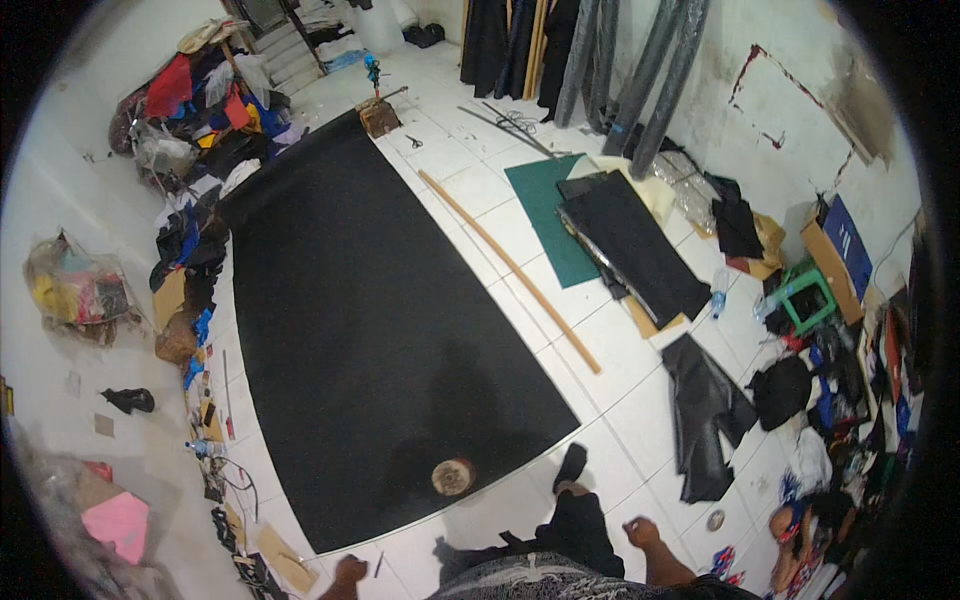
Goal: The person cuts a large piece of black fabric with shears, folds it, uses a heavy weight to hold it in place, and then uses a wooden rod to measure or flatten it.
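A large sheet of black material (360, 300) lies spread flat over the tiled floor in front of me. On its near edge stands a round, log-like wooden block (453, 478). My left hand (346, 574) hangs with curled fingers by the sheet's near left corner, apart from it. Close beside that hand is a thin dark stick-like item (379, 564), which it does not appear to hold. My right hand (640, 532) is loosely closed over bare tiles, to the right of my legs. Nothing shows in either hand. A brown block (379, 117) sits on the sheet's far corner.
Right of the sheet lie a long wooden stick (510, 270), a green sheet (550, 215), a stack of black pieces (635, 245) and a black offcut (705, 415). Scissors (414, 142) rest near the far corner. Heaped scraps (190, 120) line the left; a green stool (803, 300) stands right.
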The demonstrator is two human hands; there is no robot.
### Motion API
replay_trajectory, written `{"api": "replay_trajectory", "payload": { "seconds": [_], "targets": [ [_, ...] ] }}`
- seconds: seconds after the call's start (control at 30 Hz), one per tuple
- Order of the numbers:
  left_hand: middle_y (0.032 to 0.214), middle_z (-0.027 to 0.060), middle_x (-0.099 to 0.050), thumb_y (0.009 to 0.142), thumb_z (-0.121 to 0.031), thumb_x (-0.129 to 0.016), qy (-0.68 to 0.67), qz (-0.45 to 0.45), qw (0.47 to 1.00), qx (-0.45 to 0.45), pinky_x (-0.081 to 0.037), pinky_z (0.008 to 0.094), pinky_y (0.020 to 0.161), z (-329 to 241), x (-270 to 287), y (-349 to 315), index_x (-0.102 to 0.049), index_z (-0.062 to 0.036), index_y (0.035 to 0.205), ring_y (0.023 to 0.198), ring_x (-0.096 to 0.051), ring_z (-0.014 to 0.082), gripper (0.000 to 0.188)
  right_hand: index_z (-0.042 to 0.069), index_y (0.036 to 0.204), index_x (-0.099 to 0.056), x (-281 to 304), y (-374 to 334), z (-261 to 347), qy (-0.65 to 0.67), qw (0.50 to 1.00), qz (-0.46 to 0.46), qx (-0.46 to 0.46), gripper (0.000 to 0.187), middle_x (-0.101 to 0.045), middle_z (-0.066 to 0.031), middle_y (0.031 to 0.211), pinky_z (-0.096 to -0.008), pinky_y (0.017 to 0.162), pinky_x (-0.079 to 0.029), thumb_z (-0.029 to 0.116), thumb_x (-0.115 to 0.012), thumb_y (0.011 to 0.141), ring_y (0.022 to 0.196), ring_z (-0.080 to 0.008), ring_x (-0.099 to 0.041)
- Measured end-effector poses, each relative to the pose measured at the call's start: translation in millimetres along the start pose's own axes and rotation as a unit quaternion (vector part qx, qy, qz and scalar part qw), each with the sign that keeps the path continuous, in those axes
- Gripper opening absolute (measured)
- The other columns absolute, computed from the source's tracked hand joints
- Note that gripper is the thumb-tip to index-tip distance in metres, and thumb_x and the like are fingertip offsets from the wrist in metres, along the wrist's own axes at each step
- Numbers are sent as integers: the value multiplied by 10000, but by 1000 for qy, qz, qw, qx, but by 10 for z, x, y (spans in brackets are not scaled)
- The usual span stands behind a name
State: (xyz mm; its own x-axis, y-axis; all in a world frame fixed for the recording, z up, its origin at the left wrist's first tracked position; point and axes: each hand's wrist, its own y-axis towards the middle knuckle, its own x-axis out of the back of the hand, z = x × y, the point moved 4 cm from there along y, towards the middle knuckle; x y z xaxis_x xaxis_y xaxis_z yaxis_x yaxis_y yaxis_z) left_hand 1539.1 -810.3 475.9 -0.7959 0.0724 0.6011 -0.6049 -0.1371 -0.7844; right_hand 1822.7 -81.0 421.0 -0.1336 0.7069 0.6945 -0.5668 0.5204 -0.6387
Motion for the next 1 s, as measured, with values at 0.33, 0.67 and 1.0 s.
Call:
{"api": "replay_trajectory", "payload": {
  "seconds": [0.33, 0.67, 1.0],
  "targets": [
    [1101, 157, -701, 929, -317, -643, -408, 167, 896, -51, -512, 368, 887, -4034, 1047, -144, -686, -17, 1172, 958, -666, 275, 389, 4, 1007, -707, 2680, 2765, 656, 16, 994, -91, 63, 467, -711, -216, 938, -440, 823, -527, 446, -675, 860, 898, -385, -679],
    [1233, 180, -604, 964, -294, -534, -103, 159, 978, -92, -493, 432, 923, -4934, 2176, 1828, -572, -23, 1288, 1088, -603, 318, 424, -10, 1124, -673, 4277, 4681, 1866, 38, 988, -96, 116, 478, -725, -176, 945, -370, 780, -541, 409, -632, 897, 840, -255, -700],
    [1188, 201, -667, 922, -363, -629, -480, -186, 829, -220, -482, 373, 963, -7897, 7874, 2901, -645, 5, 1212, 1123, -637, 278, 469, 88, 1019, -699, 4411, 5805, 1330, 248, 918, 181, -251, 259, -675, -78, 836, -389, 545, -505, 267, -525, 950, 645, -205, -623]
  ]
}}
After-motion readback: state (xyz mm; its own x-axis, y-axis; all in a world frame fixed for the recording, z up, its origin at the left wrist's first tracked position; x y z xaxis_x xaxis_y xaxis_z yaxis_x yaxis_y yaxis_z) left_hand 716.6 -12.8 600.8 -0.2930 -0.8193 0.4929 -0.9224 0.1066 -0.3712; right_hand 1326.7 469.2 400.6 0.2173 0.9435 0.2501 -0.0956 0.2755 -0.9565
